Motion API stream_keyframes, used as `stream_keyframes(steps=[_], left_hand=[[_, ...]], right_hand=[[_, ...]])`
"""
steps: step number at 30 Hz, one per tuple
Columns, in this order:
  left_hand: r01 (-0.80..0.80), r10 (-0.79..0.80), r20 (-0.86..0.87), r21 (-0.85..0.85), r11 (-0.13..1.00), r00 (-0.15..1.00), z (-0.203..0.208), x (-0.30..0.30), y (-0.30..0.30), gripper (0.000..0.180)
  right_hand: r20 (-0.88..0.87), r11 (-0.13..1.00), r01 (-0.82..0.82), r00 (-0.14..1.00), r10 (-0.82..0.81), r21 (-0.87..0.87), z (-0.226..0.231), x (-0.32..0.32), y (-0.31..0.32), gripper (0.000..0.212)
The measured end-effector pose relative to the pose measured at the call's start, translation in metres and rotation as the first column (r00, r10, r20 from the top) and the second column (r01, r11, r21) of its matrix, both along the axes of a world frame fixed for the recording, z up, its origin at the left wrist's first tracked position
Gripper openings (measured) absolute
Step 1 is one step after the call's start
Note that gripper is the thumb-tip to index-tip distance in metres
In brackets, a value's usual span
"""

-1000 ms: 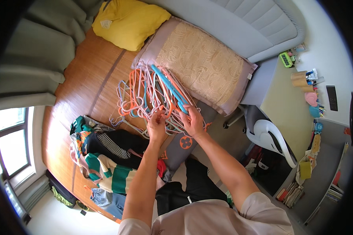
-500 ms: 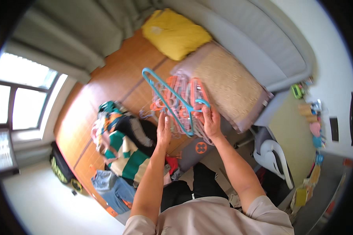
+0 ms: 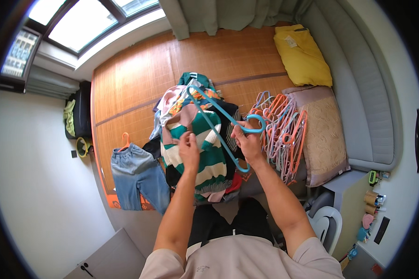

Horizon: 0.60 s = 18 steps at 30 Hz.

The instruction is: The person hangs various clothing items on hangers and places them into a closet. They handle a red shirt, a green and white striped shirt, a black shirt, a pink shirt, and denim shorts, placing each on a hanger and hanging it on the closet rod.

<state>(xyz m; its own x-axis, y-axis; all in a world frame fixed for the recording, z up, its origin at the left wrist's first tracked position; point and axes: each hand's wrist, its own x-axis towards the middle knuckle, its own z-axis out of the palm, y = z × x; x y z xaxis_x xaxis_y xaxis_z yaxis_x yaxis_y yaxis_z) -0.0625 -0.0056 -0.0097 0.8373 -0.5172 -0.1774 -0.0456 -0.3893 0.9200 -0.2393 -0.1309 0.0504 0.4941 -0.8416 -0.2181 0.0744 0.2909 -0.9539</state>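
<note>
My right hand (image 3: 247, 143) is closed around a light blue plastic hanger (image 3: 221, 110), gripping it near its hook. The hanger is held in the air, its long side slanting across the clothes below. Over the green and white striped sweater (image 3: 202, 160) is my left hand (image 3: 189, 148), fingers a little bent and apart. Whether its fingertips touch the cloth I cannot make out. The sweater lies on top of a heap of clothes (image 3: 198, 83), its pinkish collar near the left fingertips. Right of my right hand lies a pile of orange, pink and blue hangers (image 3: 284, 128).
Blue jeans (image 3: 139, 176) with an orange hanger (image 3: 125, 140) at the waist lie left of the heap. A beige pillow (image 3: 319, 135) and a yellow folded cloth (image 3: 303, 56) lie along the grey padded headboard (image 3: 358, 88). A brown mat (image 3: 139, 74) covers the bed.
The view has swung toward the clothes heap and window. My right hand has carried the blue hanger from over the hanger pile to over the sweater, and my left hand has moved there too.
</note>
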Motion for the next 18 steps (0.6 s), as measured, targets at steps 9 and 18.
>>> stream_keyframes(steps=[9,18], left_hand=[[0.243,-0.359,0.070,0.615,0.750,0.931,-0.075,0.155,0.049,0.053],[0.167,-0.178,-0.182,-0.075,0.983,0.967,-0.014,0.109,0.105,0.020]], right_hand=[[-0.295,0.844,0.131,0.900,-0.321,-0.521,-0.006,0.115,0.038,0.036],[-0.603,0.690,-0.190,0.677,-0.423,-0.698,-0.057,0.211,0.078,0.039]])
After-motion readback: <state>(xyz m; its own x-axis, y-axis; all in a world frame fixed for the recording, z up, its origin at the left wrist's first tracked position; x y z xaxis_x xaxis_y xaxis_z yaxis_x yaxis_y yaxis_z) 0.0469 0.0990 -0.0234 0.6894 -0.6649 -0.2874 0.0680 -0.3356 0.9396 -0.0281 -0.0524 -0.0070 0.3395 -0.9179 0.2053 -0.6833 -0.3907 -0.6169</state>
